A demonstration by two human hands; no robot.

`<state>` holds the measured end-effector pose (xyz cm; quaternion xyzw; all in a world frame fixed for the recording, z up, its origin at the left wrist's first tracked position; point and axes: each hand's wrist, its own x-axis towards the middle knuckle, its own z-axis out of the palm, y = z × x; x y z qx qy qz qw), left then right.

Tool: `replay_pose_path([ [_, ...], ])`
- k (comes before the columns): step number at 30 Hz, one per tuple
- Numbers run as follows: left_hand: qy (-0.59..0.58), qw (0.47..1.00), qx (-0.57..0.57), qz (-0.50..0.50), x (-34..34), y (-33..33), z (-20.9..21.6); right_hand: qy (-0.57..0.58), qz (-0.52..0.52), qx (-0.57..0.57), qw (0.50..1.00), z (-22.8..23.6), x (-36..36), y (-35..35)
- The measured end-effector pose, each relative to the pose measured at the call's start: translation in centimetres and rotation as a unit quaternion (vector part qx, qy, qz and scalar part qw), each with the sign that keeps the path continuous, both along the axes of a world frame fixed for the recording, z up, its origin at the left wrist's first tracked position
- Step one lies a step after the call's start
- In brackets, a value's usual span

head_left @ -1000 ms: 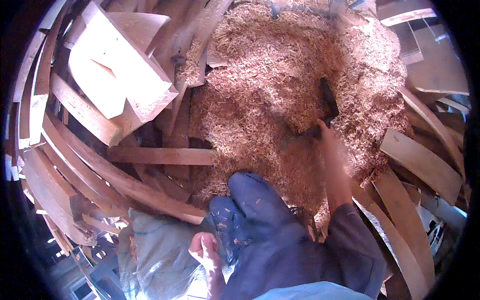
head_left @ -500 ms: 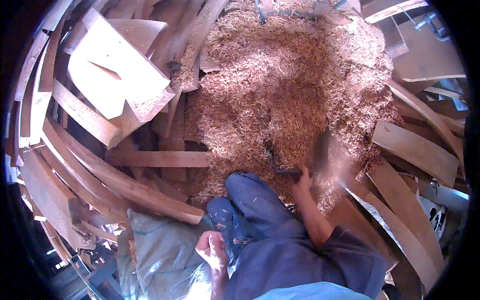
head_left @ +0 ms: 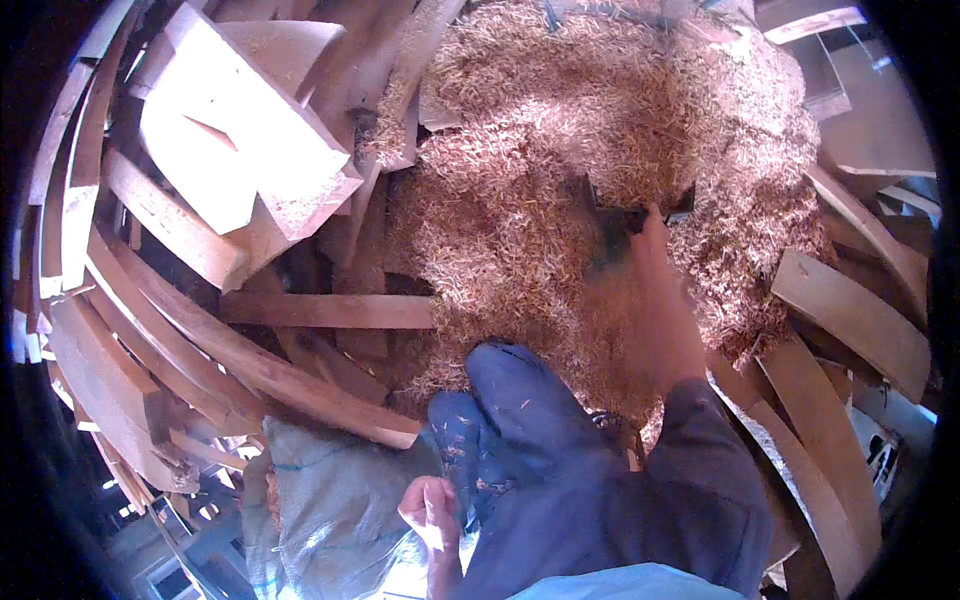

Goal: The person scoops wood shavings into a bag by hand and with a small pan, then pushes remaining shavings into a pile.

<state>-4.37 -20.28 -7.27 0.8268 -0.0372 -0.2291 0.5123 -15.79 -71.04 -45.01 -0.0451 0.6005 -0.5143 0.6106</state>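
My right hand [head_left: 650,228] reaches forward into a large heap of wood shavings [head_left: 500,230], closed on a dark scoop [head_left: 685,204]. Shavings lie in the scoop, and only parts of its dark sides show. Blur smears my right forearm. By my left knee, my left hand [head_left: 430,508] is closed in a fist at the edge of a pale woven sack [head_left: 340,500], apparently gripping it. The inside of that grip is hidden. The sack lies slack at my left, its mouth not plainly visible.
Long curved timber offcuts [head_left: 240,350] are stacked at left, beneath sunlit pale boards [head_left: 240,125]. A short plank [head_left: 335,310] juts toward the heap. More curved boards [head_left: 850,325] crowd the right side. My bent knees [head_left: 520,390] are at the heap's near edge.
My right hand has moved forward with the scoop, from near my knee deeper into the heap, and shavings now lie in the scoop. My left hand stays closed by the sack.
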Motion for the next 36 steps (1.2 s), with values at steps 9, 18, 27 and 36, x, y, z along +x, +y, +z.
replay_pose_path([
  [9,-0.027,0.998,-0.047,-0.030,0.1,-1.0,0.9,-0.015,0.029,-0.053,0.998,-2.1,-1.7,2.6],
  [18,0.001,0.998,-0.068,-0.013,0.3,-0.4,0.5,-0.133,0.059,-0.027,0.989,-1.8,-2.4,6.9],
  [27,-0.005,0.999,-0.045,-0.027,0.3,0.2,0.4,-0.068,0.104,-0.012,0.992,3.3,1.8,1.6],
  [36,-0.016,0.999,-0.036,0.014,-0.3,1.5,1.4,-0.114,0.104,-0.153,0.976,-1.1,2.6,0.9],
])
